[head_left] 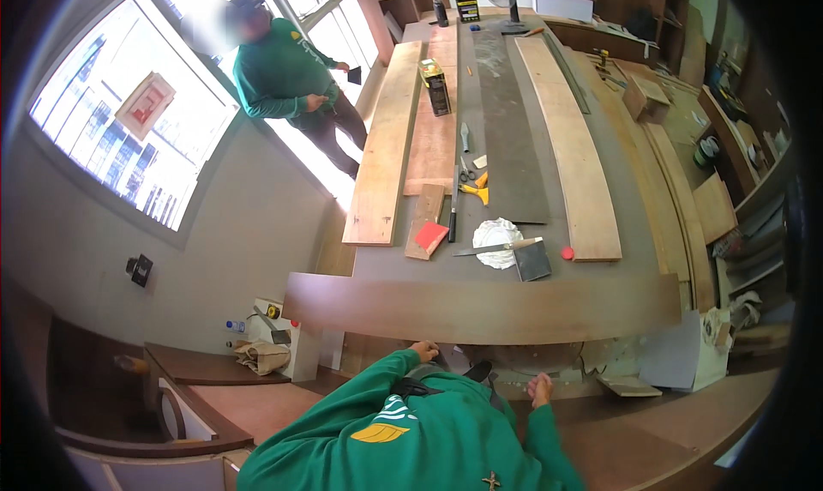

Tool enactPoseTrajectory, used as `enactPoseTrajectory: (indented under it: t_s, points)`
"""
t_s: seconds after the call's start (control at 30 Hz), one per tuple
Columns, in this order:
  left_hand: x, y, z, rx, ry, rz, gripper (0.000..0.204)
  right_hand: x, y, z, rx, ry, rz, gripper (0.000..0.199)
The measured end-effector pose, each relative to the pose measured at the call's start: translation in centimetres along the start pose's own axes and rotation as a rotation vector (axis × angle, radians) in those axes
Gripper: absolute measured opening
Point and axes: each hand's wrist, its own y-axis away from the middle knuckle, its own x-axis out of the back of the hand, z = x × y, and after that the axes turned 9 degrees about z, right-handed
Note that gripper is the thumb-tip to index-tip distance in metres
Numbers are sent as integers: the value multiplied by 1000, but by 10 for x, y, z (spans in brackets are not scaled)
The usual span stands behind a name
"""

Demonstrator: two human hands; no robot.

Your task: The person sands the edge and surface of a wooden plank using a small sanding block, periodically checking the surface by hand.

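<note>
Beside my waist, my left hand [425, 350] hangs just below the near edge of a long brown board [480, 309]; its fingers are too small to read. My right hand [540, 390] is held lower and to the right, fingers curled; whatever they may hold is hidden. Neither hand touches the board, which lies across the near end of the worktable [394, 264]. Just beyond it are a round white plate with white paste [495, 239], a knife [489, 248] lying across it, and a dark flat scraper [532, 261].
Light wooden planks [386, 148] [570, 156] run along the table. Between them lie scissors [466, 170], a yellow-handled tool [474, 192] and a red-topped wood block [427, 234]. A tall can [435, 88] stands farther off. Another person [287, 71] stands left by the window. Timber lines the right.
</note>
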Motion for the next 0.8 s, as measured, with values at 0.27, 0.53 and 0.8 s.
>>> enactPoseTrajectory:
  t_s: [0.27,0.53,0.8]
  points:
    - [-15,15,6,-38,8,-40,38,-17,17,54,-89,73,-75,26]
    - [-1,4,-9,8,46,1,38,-48,17,40,-28,31,-129,30]
    - [-17,-12,-35,-118,9,-11,36,-50,23,7,1,23,-71,31]
